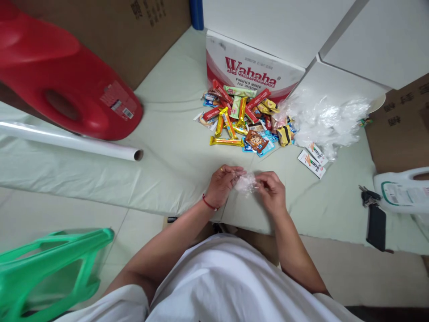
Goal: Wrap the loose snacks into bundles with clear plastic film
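A pale green sheet covers the surface [170, 152], with a white and red Wahaha carton [254, 62] standing along its far part. Taking the crumpled clear plastic bag [246, 184] as the dial's centre, with 12 pointing away from the person, it sits near the surface's close edge, held between both hands. The left hand [219, 184] pinches one side, thumb against curled fingers; the right hand [272, 191] grips the other with bunched fingertips, the rest of its fingers folded in. Neither is spread wide, and gripping from opposite sides probably suits film this limp, which would hardly keep a shape alone. The left forearm, a red bracelet [210, 203] at its wrist, comes in between 7 and 8 o'clock; the right comes from 5, both bent close before the body. At 12, a heap of wrapped snack bars [231, 123] lies before the carton, perhaps placed there for easy reach. More clear bags [321, 120] lie bunched at 2, two small printed boxes [311, 164] just below them. A red jug [83, 89] stands at 10, well apart, seemingly kept aside.
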